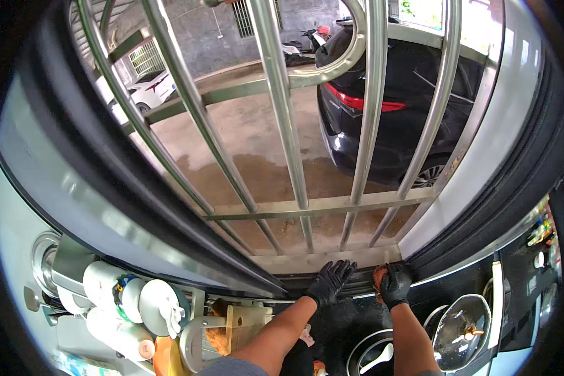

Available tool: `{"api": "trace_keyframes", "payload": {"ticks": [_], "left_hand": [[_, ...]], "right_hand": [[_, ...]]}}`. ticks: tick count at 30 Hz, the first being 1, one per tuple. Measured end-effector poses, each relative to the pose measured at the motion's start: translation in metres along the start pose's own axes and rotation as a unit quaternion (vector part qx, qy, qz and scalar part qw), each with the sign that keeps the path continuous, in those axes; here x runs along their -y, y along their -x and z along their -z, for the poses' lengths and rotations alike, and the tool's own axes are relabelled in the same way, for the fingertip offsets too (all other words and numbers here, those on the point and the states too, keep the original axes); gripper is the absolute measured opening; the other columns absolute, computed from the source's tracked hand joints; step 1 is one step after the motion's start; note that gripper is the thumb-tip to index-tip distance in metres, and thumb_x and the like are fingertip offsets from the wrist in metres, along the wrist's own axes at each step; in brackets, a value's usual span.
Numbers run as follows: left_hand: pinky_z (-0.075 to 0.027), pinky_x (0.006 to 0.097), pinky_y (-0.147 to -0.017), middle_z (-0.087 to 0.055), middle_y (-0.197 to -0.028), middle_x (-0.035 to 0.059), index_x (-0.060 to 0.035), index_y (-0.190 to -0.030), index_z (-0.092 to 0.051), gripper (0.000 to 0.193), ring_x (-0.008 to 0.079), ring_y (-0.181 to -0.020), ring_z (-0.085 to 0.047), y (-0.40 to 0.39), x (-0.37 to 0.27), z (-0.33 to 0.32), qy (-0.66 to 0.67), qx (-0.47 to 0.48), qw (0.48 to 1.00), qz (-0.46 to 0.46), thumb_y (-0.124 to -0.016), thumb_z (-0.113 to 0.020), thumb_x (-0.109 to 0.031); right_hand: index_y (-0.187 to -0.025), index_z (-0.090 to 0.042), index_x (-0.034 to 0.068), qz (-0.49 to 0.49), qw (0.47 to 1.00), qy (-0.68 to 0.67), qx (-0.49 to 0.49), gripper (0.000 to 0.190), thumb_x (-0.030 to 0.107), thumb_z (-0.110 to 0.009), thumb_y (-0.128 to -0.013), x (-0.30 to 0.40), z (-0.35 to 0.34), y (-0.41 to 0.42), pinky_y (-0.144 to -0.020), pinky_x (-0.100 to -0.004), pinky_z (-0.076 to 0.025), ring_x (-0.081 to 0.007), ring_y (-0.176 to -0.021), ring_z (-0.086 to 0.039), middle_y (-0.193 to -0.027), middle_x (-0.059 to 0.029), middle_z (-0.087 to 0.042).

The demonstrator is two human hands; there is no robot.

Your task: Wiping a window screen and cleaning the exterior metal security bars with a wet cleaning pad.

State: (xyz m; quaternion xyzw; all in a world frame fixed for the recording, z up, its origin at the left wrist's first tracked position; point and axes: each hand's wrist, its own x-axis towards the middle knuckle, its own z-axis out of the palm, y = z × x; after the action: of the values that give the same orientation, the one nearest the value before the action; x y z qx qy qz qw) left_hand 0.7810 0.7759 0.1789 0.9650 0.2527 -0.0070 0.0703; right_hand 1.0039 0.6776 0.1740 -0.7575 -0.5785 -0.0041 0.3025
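Note:
My right hand [397,284], in a black glove, grips a reddish-brown scouring pad [380,281] at the right corner of the dark window track [364,278]. Part of the pad is hidden under the fingers. To its left, my left hand [331,283], also gloved in black, lies palm down on the same track with its fingers spread and nothing held. Just beyond both hands is the pale sill [329,262] below the metal window bars [282,108].
A dish rack with stacked white bowls [157,305] and a wooden block [249,322] stands at left. A pan with a white spoon [378,358] sits below my right arm, beside a glass pot lid [463,333]. Outside are a black car [357,131] and a white car [152,89].

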Motion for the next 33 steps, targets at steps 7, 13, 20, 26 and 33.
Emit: {"api": "trace_keyframes", "payload": {"ticks": [7, 13, 20, 26, 33], "left_hand": [[-0.018, 0.0514, -0.111, -0.029, -0.148, 0.0191, -0.0067, -0.149, -0.013, 0.098, 0.0341, -0.136, -0.030, 0.005, -0.002, -0.004, -0.011, -0.025, 1.000, -0.016, -0.079, -0.054, -0.062], [-0.006, 0.0587, -0.112, -0.020, -0.152, 0.0192, -0.0030, -0.148, -0.012, 0.104, 0.0341, -0.142, -0.015, 0.019, -0.028, 0.013, -0.006, -0.070, 0.991, 0.114, -0.076, -0.057, -0.062], [-0.005, 0.0579, -0.112, -0.018, -0.152, 0.0218, -0.0011, -0.147, -0.019, 0.094, 0.0371, -0.142, -0.012, 0.061, -0.104, -0.037, 0.110, -0.177, 0.941, 0.267, -0.080, -0.058, -0.054], [-0.010, 0.0574, -0.111, -0.018, -0.151, 0.0247, 0.0018, -0.143, -0.026, 0.083, 0.0380, -0.142, -0.013, 0.085, -0.116, -0.005, 0.215, -0.212, 0.902, 0.309, -0.083, -0.058, -0.044], [-0.019, 0.0516, -0.110, -0.024, -0.147, 0.0265, 0.0020, -0.143, -0.026, 0.078, 0.0393, -0.138, -0.022, 0.083, -0.122, 0.001, 0.323, -0.392, 0.826, 0.245, -0.083, -0.062, -0.032]], "right_hand": [[-0.086, -0.066, 0.007, 0.001, 0.988, 0.139, 0.075, 0.022, 0.022, -0.059, -0.071, 0.002, 0.003, -0.005, -0.078, -0.0458, -0.045, -0.0373, -0.086, -0.060, -0.089, -0.0165, -0.065], [-0.096, -0.065, 0.010, -0.026, 0.957, 0.261, 0.123, 0.023, 0.025, -0.053, -0.082, 0.028, 0.010, -0.005, -0.080, -0.0471, -0.043, -0.0333, -0.092, -0.059, -0.095, -0.0149, -0.062], [-0.102, -0.065, 0.014, -0.127, 0.951, 0.262, 0.107, 0.029, 0.032, -0.053, -0.084, 0.048, 0.006, -0.006, -0.078, -0.0460, -0.047, -0.0315, -0.093, -0.061, -0.102, -0.0131, -0.063], [-0.125, -0.052, 0.016, -0.098, 0.984, 0.001, 0.146, 0.044, 0.028, -0.062, -0.084, -0.009, 0.002, 0.001, -0.086, -0.0441, -0.047, -0.0376, -0.102, -0.059, -0.107, -0.0185, -0.062], [-0.107, -0.067, 0.009, -0.087, 0.987, 0.090, 0.103, 0.034, 0.027, -0.058, -0.080, 0.037, -0.024, -0.009, -0.091, -0.0417, -0.046, -0.0343, -0.101, -0.061, -0.105, -0.0177, -0.065]]}}
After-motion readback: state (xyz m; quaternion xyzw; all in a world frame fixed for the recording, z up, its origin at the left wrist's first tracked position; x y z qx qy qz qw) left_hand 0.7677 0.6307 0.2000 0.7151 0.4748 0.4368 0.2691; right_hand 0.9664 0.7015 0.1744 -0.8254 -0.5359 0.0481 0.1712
